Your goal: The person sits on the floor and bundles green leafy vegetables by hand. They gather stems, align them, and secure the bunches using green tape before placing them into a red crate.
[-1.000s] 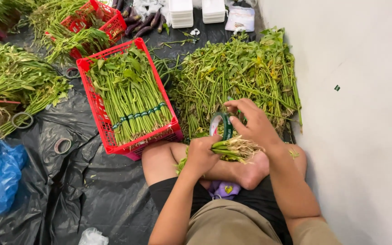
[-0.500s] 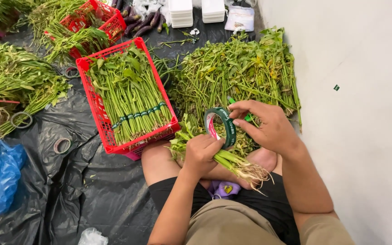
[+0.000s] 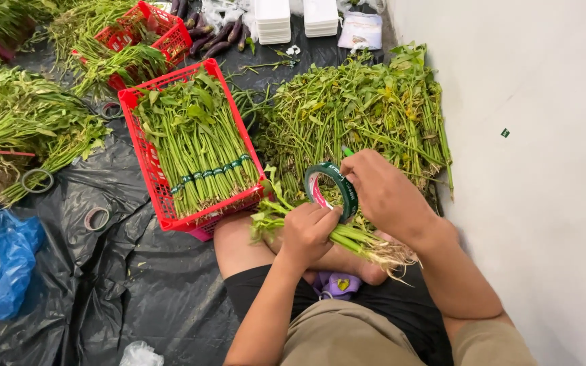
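Left of the lap, a red slatted plastic crate [image 3: 194,146] holds banded leafy stems on crinkled black sheeting [image 3: 137,285]. Left hand [image 3: 310,234] is clenched around a bunch of greens [image 3: 354,237], long axis left-right, pale stringy roots pointing right. Just right and touching, the right hand [image 3: 384,193] grips a glossy green tape roll [image 3: 334,193] upright above the stems; loose greens heap [image 3: 354,108] lies beyond.

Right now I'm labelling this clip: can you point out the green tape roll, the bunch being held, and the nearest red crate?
green tape roll [image 3: 347,186], head view, on its outer green band.
bunch of greens [image 3: 354,237], head view, on the stems near the roots.
red crate [image 3: 145,157], head view, on its left wall.
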